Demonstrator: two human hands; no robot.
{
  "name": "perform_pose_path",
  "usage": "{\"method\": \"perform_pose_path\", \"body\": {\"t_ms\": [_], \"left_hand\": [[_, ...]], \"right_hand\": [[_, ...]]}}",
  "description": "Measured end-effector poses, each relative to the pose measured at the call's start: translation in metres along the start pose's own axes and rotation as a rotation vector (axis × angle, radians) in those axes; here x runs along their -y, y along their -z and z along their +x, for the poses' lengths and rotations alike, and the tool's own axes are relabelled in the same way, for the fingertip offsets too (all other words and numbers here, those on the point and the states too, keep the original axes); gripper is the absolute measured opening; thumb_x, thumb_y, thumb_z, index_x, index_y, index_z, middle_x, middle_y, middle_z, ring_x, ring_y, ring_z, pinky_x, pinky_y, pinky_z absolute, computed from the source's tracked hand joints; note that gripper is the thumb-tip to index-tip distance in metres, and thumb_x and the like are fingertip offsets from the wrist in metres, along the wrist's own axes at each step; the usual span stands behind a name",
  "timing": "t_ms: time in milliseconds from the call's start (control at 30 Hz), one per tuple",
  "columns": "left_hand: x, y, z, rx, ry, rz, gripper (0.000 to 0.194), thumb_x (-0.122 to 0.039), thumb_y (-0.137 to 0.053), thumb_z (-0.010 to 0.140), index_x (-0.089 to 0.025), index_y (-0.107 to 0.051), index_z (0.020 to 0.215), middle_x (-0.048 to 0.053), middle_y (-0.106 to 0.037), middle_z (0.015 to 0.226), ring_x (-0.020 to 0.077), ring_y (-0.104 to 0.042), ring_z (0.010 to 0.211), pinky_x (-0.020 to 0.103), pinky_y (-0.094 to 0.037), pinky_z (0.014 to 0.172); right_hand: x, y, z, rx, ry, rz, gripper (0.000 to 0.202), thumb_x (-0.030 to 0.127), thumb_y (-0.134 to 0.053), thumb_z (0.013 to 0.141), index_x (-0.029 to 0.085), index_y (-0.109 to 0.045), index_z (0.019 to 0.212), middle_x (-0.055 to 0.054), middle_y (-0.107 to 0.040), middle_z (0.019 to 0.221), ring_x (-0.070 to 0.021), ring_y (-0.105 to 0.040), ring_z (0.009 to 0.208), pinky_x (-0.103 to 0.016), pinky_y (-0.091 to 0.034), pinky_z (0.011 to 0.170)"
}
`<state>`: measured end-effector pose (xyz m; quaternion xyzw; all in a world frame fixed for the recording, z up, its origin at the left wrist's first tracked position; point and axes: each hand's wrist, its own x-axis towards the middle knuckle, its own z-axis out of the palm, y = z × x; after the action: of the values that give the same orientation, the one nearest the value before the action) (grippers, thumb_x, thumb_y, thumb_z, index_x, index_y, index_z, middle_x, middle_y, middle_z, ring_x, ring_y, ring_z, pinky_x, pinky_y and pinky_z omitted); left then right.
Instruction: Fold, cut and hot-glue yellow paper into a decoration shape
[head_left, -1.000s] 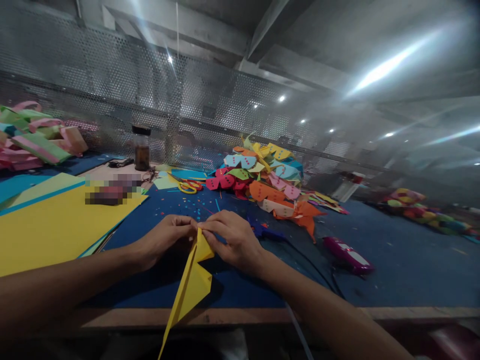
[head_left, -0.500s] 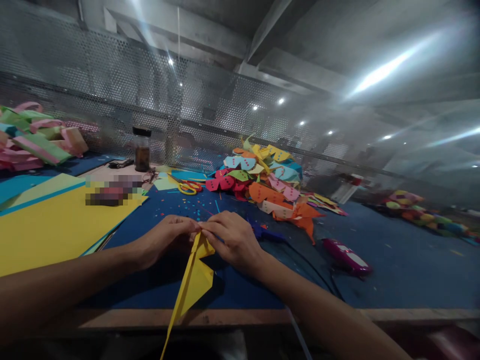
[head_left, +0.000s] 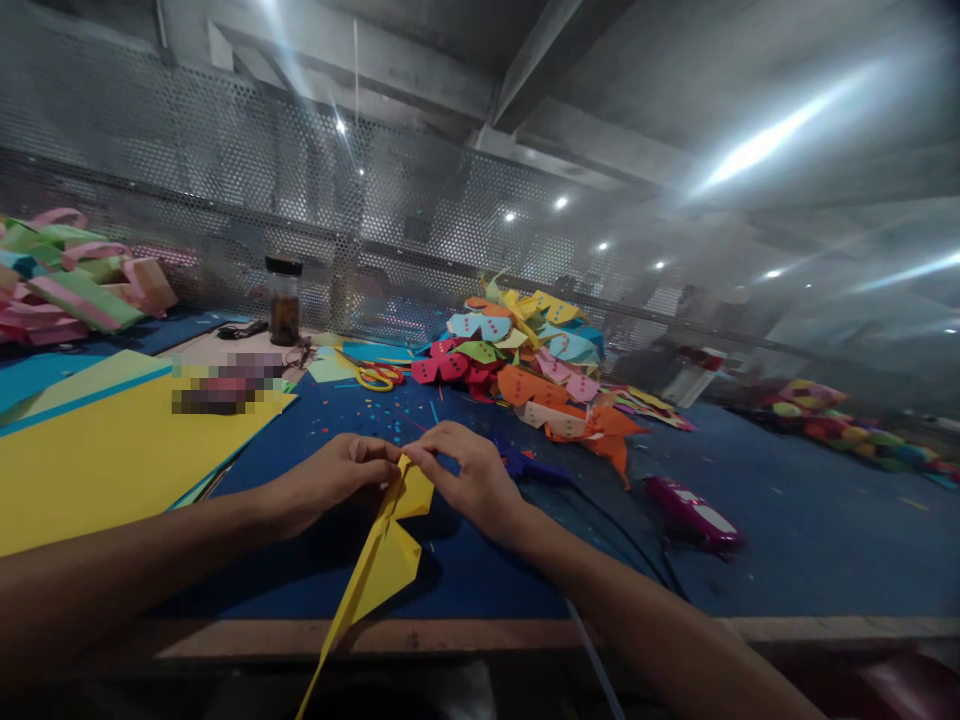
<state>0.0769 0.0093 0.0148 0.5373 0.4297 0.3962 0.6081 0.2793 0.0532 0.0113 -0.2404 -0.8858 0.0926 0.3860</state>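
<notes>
A folded yellow paper butterfly [head_left: 384, 568] hangs over the front edge of the blue tabletop, its long narrow end slanting down toward me. My left hand [head_left: 334, 482] grips the paper from the left near its top end, fingers bent and partly hidden. From the right, my right hand [head_left: 471, 478] pinches the same top end between thumb and fingers. The two hands' fingertips almost meet there. Just beyond my right hand lies a blue glue gun [head_left: 541, 470] with a dark cable, partly covered by the hand.
Yellow-handled scissors [head_left: 379, 375] lie behind my hands among paper scraps. Folded paper butterflies [head_left: 544, 365] are heaped at the back centre. Yellow sheets [head_left: 112, 450] are stacked on the left. A lidded jar [head_left: 284, 305] stands behind them. A magenta object [head_left: 694, 515] lies right.
The yellow paper's lower part has swung slightly left, and more of its upper wing shows. My right-hand fingers have shifted slightly along the top end.
</notes>
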Motion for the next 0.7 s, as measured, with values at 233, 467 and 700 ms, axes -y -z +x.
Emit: {"method": "perform_pose_path", "body": {"t_ms": [233, 467, 700], "left_hand": [[-0.002, -0.003, -0.002, -0.015, -0.06, 0.047, 0.029, -0.033, -0.075, 0.068, -0.019, -0.066, 0.092, -0.004, -0.065, 0.069, 0.0145, -0.058, 0.064, 0.026, -0.043, 0.064], [-0.002, -0.002, -0.002, -0.043, -0.063, 0.156, 0.038, -0.038, -0.07, 0.07, -0.02, -0.06, 0.102, -0.006, -0.061, 0.072, 0.0143, -0.055, 0.067, 0.026, -0.041, 0.063], [0.009, 0.004, 0.004, 0.028, -0.09, 0.251, 0.039, -0.051, -0.08, 0.071, -0.019, -0.06, 0.083, -0.005, -0.059, 0.066, 0.0127, -0.05, 0.062, 0.025, -0.035, 0.059]], "right_hand": [[0.005, 0.002, 0.005, 0.024, -0.271, 0.16, 0.019, 0.034, -0.068, 0.096, 0.018, -0.07, 0.086, -0.002, -0.071, 0.086, -0.0157, -0.064, 0.079, -0.027, -0.049, 0.073], [0.007, 0.001, 0.007, 0.133, -0.4, 0.226, 0.024, 0.039, -0.066, 0.094, 0.017, -0.069, 0.082, -0.001, -0.068, 0.082, -0.0154, -0.062, 0.077, -0.027, -0.045, 0.072], [0.003, 0.003, 0.009, 0.084, -0.466, 0.271, 0.026, 0.041, -0.065, 0.092, 0.018, -0.065, 0.079, -0.001, -0.067, 0.078, -0.0159, -0.06, 0.074, -0.027, -0.043, 0.068]]}}
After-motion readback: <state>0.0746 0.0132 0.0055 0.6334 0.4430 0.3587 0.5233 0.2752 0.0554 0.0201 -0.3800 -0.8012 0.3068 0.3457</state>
